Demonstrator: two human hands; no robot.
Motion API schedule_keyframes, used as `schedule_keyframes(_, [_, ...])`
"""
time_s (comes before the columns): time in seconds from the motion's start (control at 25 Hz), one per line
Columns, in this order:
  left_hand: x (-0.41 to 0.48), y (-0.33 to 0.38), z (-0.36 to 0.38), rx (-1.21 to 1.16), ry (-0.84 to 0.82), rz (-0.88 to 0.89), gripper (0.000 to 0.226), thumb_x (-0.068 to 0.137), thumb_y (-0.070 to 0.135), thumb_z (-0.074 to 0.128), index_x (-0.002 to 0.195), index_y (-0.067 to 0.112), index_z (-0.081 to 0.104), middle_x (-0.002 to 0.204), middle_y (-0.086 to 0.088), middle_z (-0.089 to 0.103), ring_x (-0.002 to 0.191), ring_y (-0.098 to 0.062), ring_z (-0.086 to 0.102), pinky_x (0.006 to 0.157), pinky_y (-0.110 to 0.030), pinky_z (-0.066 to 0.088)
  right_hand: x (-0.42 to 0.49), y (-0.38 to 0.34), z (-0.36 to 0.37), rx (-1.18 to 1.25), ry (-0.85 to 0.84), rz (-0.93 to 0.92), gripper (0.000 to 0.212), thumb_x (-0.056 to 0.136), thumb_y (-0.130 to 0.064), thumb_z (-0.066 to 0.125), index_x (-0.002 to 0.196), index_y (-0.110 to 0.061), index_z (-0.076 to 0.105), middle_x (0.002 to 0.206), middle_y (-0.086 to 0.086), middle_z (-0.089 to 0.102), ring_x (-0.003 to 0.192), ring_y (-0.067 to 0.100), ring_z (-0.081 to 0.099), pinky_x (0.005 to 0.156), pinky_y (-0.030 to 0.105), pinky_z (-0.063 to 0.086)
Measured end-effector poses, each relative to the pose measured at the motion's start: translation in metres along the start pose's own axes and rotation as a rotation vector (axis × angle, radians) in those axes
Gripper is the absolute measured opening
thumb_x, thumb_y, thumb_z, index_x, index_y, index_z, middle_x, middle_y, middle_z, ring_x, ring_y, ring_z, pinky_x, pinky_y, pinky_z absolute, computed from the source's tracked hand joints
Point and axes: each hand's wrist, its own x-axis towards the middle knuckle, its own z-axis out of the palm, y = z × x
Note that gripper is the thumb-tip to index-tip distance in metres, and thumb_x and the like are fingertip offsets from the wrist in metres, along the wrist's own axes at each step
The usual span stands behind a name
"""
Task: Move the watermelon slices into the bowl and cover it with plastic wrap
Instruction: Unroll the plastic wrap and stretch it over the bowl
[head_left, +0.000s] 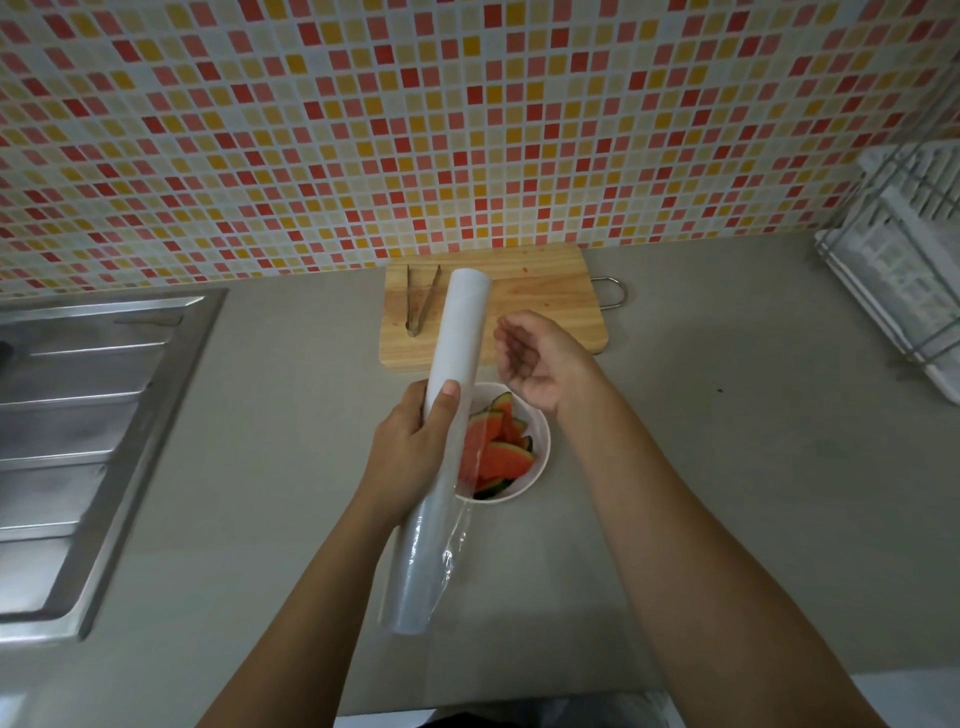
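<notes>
A white bowl (540, 441) stands on the grey counter and holds several red watermelon slices (501, 460) with green rinds. My left hand (415, 447) grips a long roll of plastic wrap (452, 364) around its middle, lengthwise over the bowl's left side. A loose edge of clear film (457, 540) hangs from the roll near the bowl's front rim. My right hand (535, 358) hovers palm up just beyond the bowl, to the right of the roll, fingers loosely curved and holding nothing.
A wooden cutting board (540, 306) lies against the tiled wall, with metal tongs (421, 301) on its left part. A steel sink drainboard (78, 415) fills the left. A white dish rack (904, 280) stands at the right.
</notes>
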Motion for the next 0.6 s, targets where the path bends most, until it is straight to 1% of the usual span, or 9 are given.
schedule_keyframes(0.08, [-0.002, 0.0, 0.002, -0.009, -0.007, 0.008, 0.028, 0.092, 0.058, 0.037, 0.105, 0.038, 0.052, 0.092, 0.014, 0.063, 0.084, -0.003, 0.06, 0.066, -0.024, 0.046, 0.001, -0.002, -0.002, -0.026, -0.026, 0.053, 0.02, 0.079, -0.023, 0.071, 0.084, -0.004, 0.066, 0.063, 0.003, 0.066, 0.042, 0.004, 0.054, 0.042, 0.014, 0.046])
schedule_keyframes(0.2, [-0.003, 0.002, 0.005, -0.003, 0.001, 0.029, 0.023, 0.092, 0.056, 0.038, 0.103, 0.04, 0.051, 0.089, 0.014, 0.063, 0.081, -0.001, 0.06, 0.063, -0.022, 0.043, 0.002, -0.005, -0.001, -0.127, -0.065, 0.072, 0.012, 0.081, -0.021, 0.069, 0.079, -0.01, 0.065, 0.05, -0.006, 0.061, 0.039, 0.0, 0.049, 0.041, 0.011, 0.042])
schedule_keyframes(0.28, [-0.002, 0.002, 0.004, -0.01, 0.002, 0.03, 0.023, 0.092, 0.056, 0.038, 0.102, 0.041, 0.051, 0.089, 0.013, 0.063, 0.081, -0.003, 0.061, 0.063, -0.023, 0.045, 0.001, -0.007, -0.001, -0.122, -0.047, 0.101, 0.011, 0.081, -0.02, 0.069, 0.075, -0.012, 0.064, 0.051, -0.006, 0.058, 0.045, 0.001, 0.048, 0.045, 0.015, 0.045])
schedule_keyframes(0.36, [-0.002, 0.001, 0.003, -0.023, -0.011, 0.015, 0.025, 0.091, 0.057, 0.039, 0.105, 0.039, 0.05, 0.091, 0.014, 0.062, 0.084, -0.005, 0.061, 0.065, -0.025, 0.047, -0.001, -0.007, 0.001, -0.051, -0.036, 0.069, 0.012, 0.082, -0.02, 0.067, 0.074, -0.013, 0.061, 0.056, -0.004, 0.054, 0.054, 0.005, 0.048, 0.053, 0.022, 0.045])
schedule_keyframes(0.44, [-0.001, 0.0, 0.003, -0.032, -0.013, -0.005, 0.029, 0.091, 0.058, 0.038, 0.106, 0.037, 0.05, 0.093, 0.013, 0.062, 0.085, -0.007, 0.061, 0.068, -0.027, 0.049, -0.003, -0.004, 0.004, 0.074, -0.048, -0.105, 0.008, 0.085, -0.018, 0.062, 0.078, -0.016, 0.059, 0.059, -0.004, 0.054, 0.058, 0.008, 0.048, 0.056, 0.024, 0.043])
schedule_keyframes(0.48, [-0.001, 0.0, 0.002, -0.038, -0.005, -0.009, 0.031, 0.091, 0.059, 0.038, 0.107, 0.035, 0.051, 0.094, 0.012, 0.062, 0.086, -0.007, 0.061, 0.068, -0.028, 0.049, -0.003, -0.002, 0.004, 0.108, -0.063, -0.21, 0.004, 0.086, -0.018, 0.06, 0.082, -0.018, 0.059, 0.065, -0.004, 0.056, 0.062, 0.008, 0.05, 0.056, 0.023, 0.044])
schedule_keyframes(0.52, [0.0, 0.001, 0.002, -0.043, 0.006, -0.007, 0.034, 0.091, 0.059, 0.038, 0.108, 0.034, 0.052, 0.094, 0.012, 0.062, 0.086, -0.007, 0.061, 0.067, -0.027, 0.048, -0.004, 0.001, 0.004, 0.096, -0.07, -0.28, 0.004, 0.087, -0.023, 0.059, 0.088, -0.02, 0.06, 0.075, -0.004, 0.058, 0.069, 0.009, 0.052, 0.057, 0.023, 0.046])
schedule_keyframes(0.56, [0.001, 0.001, 0.0, -0.045, 0.014, 0.0, 0.034, 0.091, 0.058, 0.038, 0.109, 0.033, 0.052, 0.094, 0.012, 0.062, 0.086, -0.006, 0.06, 0.066, -0.026, 0.046, -0.006, 0.005, 0.003, 0.034, -0.059, -0.292, 0.015, 0.087, -0.034, 0.059, 0.095, -0.022, 0.06, 0.086, -0.003, 0.06, 0.076, 0.011, 0.054, 0.06, 0.025, 0.049])
schedule_keyframes(0.6, [0.002, 0.002, -0.001, -0.042, 0.017, 0.01, 0.034, 0.091, 0.058, 0.038, 0.109, 0.033, 0.052, 0.094, 0.013, 0.062, 0.085, -0.005, 0.06, 0.065, -0.025, 0.046, -0.007, 0.011, 0.001, -0.066, -0.038, -0.244, 0.029, 0.085, -0.048, 0.057, 0.1, -0.023, 0.059, 0.094, -0.002, 0.06, 0.083, 0.013, 0.055, 0.063, 0.028, 0.051])
